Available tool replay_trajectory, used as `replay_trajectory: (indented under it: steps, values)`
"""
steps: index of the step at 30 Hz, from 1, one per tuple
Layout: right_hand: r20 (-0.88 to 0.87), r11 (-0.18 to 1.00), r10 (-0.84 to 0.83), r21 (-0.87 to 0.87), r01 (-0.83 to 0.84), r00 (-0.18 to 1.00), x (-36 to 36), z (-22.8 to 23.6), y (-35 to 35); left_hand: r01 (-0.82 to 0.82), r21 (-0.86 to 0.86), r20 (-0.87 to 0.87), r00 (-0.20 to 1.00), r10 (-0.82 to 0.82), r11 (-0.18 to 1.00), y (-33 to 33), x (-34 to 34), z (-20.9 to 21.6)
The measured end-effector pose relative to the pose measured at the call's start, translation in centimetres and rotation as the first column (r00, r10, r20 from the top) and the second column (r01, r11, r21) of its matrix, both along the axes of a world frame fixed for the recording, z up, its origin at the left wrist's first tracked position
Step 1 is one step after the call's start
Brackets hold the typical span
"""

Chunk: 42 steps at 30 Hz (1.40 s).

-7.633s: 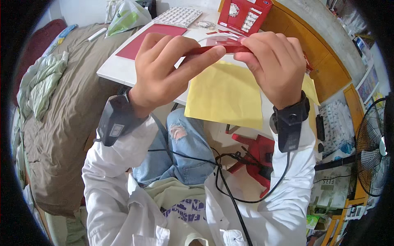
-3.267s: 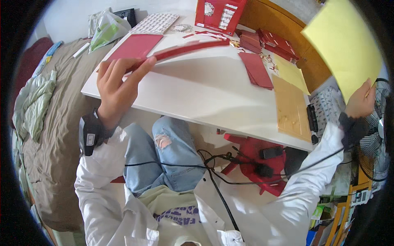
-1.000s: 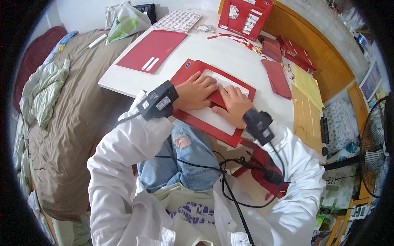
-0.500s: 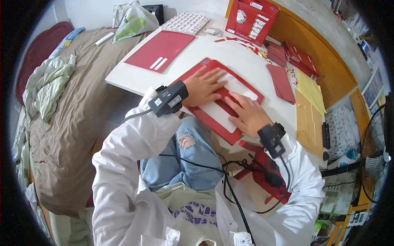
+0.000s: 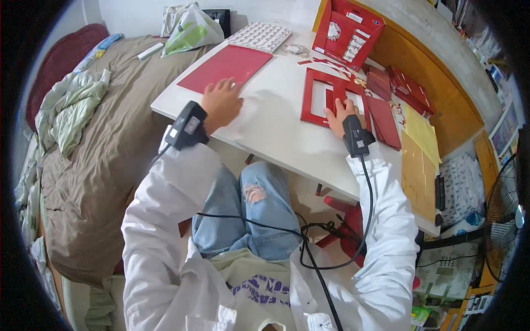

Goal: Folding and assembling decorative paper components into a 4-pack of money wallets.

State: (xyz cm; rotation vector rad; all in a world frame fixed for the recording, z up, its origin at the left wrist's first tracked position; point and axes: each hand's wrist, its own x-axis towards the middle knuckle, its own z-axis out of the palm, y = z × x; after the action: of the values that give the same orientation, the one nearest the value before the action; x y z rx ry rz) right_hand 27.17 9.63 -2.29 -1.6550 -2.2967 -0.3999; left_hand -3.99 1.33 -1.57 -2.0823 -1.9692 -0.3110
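On the white table [image 5: 276,121], a red cardboard frame [image 5: 313,91] with two window openings lies right of the middle. My right hand [image 5: 348,117] is closed on its near side, thumb and fingers at the bar between the openings; the fingertips are partly hidden. At the table's left, my left hand [image 5: 221,105] is open, fingers stretched out over the near edge of a flat red board [image 5: 226,67]. It holds nothing that I can see, and it covers the board's near corner. Both wrists carry black strapped-on devices with cables.
Behind stand an upright red box [image 5: 349,30] and a white patterned sheet [image 5: 259,37]. Red pieces [image 5: 383,121], a stack of red boxes [image 5: 408,88] and yellow envelopes [image 5: 419,165] line the right. A bed [image 5: 110,165] is left, a black fan [image 5: 499,215] right. Cables cross my lap.
The red cardboard frame has moved from in front of me to the far right with my right hand. My left hand has left it and moved left to the red board.
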Motion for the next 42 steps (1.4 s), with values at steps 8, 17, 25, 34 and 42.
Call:
replay_trajectory:
  steps: [8, 17, 25, 34, 42]
  values:
    - [0.036, 0.957, -0.103, 0.277, 0.089, 0.994, -0.5, 1.3, -1.2, -0.086, 0.032, 0.089, 0.993, 0.083, 0.996, 0.7, -3.2, -1.7]
    - [0.025, 0.786, 0.553, 0.316, -0.532, 0.832, -4.6, 4.4, -7.4, -0.036, -0.077, -0.044, 0.998, 0.033, 0.996, 0.3, -3.2, 0.5]
    - [-0.107, 0.819, 0.558, 0.232, -0.525, 0.823, -2.7, 5.9, -5.4, -0.007, 0.050, -0.055, 0.998, 0.010, 0.999, 7.9, -1.4, 3.4]
    - [-0.265, 0.899, 0.437, 0.139, -0.414, 0.860, 7.4, 6.2, -6.6, 0.081, 0.032, -0.026, 0.996, -0.080, 0.996, 25.7, -1.0, 1.4]
    - [-0.355, 0.970, 0.225, -0.012, -0.245, 0.908, 12.7, 6.1, -8.0, 0.126, 0.029, 0.149, 0.980, -0.129, 0.992, 29.4, -1.0, 0.4]
